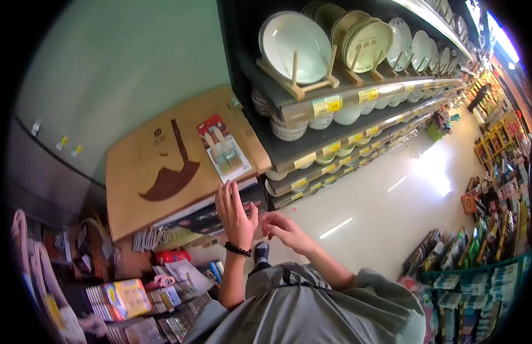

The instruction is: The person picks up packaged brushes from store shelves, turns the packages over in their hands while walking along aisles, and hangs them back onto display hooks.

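Note:
My left hand, with a dark beaded bracelet on its wrist, is raised with its fingers apart and nothing in it. Just beyond its fingertips lies a carded pack of brushes with pale handles. That pack rests on a large cardboard box printed with a dark red blade shape. To the right of my left hand, my right hand hangs in front of my body with its fingers loosely curled and apart, holding nothing visible.
Shelves of plates and bowls run along the right of the box. A white plate stands in a wooden rack. Packaged goods hang at the lower left. More racks line the right side of the shiny floor.

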`<state>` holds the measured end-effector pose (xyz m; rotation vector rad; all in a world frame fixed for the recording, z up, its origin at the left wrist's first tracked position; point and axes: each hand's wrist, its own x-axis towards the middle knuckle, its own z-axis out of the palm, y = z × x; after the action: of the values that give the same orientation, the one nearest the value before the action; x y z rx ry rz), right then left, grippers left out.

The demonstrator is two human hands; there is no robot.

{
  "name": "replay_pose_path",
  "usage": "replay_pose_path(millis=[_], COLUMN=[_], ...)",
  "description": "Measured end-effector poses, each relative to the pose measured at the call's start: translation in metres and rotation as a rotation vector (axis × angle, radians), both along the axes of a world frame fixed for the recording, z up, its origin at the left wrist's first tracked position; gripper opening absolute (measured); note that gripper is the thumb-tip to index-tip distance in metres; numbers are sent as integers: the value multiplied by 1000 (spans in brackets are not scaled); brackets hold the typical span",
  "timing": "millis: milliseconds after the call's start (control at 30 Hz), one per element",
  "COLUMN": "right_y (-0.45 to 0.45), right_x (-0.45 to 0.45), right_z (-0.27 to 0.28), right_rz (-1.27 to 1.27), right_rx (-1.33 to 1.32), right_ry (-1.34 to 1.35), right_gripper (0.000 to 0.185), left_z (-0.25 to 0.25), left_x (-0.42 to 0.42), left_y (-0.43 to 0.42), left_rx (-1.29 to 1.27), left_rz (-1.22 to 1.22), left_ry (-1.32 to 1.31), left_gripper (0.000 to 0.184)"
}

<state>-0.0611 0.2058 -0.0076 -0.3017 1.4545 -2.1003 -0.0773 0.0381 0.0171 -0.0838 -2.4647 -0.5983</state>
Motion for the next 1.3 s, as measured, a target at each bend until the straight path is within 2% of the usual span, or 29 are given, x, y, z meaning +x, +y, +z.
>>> replay_pose_path(millis=[100, 133, 200, 267, 300, 367, 433, 467, 500, 567, 633, 700, 767, 833, 867, 900, 967, 1067, 1167, 1200, 1300], right_y=[-40, -49, -66, -76, -78, -87, -86, -84, -88, -76, -54, -40, -17, -1, 7, 12, 24, 44, 59, 65, 79], right_x=[-38, -46, -58, -71, -78, -79, -71, -65, -65, -47, -17, 7, 41, 82, 101, 119, 155, 209, 262, 282, 338], right_z=[-9, -14, -22, -28, -52, -42, -23, -8, -22, -7, 14, -17, -17, -3, 1, -4, -32, -27, -38, -37, -33], right_rz=[-151, -175, -264, -314, -307, -347, -357, -303, -305, -336, -344, -385, -441, -536, -555, -616, -644, -781, -914, -956, -1062], right_rx=[-9, -98, -203, -266, -283, -341, -293, -301, -303, -161, -77, -68, 99, 82, 115, 147, 133, 69, 55, 63, 42], right_ry=[-72, -220, -296, -314, -288, -295, -415, -317, -262, -126, -66, 103, 240, 206, 153, 229, 157, 141, 137, 148, 95], right_gripper=[21, 21, 21, 24, 22, 27, 33, 34, 37, 40, 44, 44, 45, 46, 45, 45, 45, 50, 53, 54, 55], left_z=[0, -2, 0, -5, -6, -10, -10, -11, -12, -15, -28, -33, -28, -31, -35, -39, -28, -23, -13, -14, 2], left_x=[-33, -40, -45, -44, -41, -29, -9, 0, 11, 25, 37, 46, 55, 66, 69, 69, 89, 119, 167, 179, 225], left_y=[-22, -28, -37, -44, -45, -46, -46, -44, -41, -38, -36, -27, -9, 7, 13, 23, 50, 80, 115, 122, 151], left_rx=[-77, -87, -140, -142, -150, -37, 54, 118, 181, 214, 360, 463, 598, 789, 751, 717, 908, 708, 768, 655, 692], left_rz=[-63, -84, -126, -162, -176, -204, -264, -293, -321, -336, -349, -363, -472, -536, -590, -643, -717, -900, -997, -992, -1136], left_ry=[-57, -72, -141, -128, -117, -23, 65, 74, 78, 136, 104, 34, -11, -149, -139, -118, -316, -364, -420, -440, -528], left_gripper=[68, 68, 66, 56, 51, 36, 26, 24, 22, 18, 21, 27, 38, 43, 45, 46, 51, 58, 61, 68, 79])
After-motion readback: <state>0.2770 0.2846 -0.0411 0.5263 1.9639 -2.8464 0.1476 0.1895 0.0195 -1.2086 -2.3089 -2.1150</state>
